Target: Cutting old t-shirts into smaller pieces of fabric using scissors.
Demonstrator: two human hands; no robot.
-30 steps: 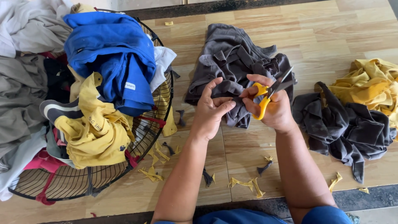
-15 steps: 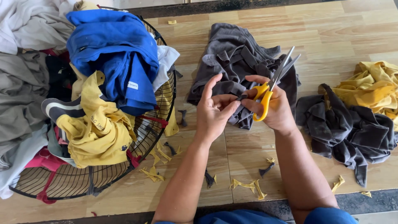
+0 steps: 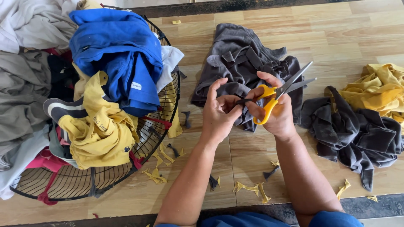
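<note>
Head view: right hand (image 3: 275,113) grips yellow-handled scissors (image 3: 277,92), blades apart; left hand (image 3: 219,113) pinches a dark scrap (image 3: 243,101) mid-floor

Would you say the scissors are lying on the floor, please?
No, the right hand holds the scissors up, blades open, above the grey cloth.

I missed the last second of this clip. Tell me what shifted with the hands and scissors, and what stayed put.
The scissors swung from lying low across the grey garment to blades raised and open, pointing up and right. The right hand keeps its grip on the yellow handles. The left hand opened its fingers and now pinches a small dark scrap by the handles. The wire basket, clothes piles and floor scraps stayed as they were.
</note>
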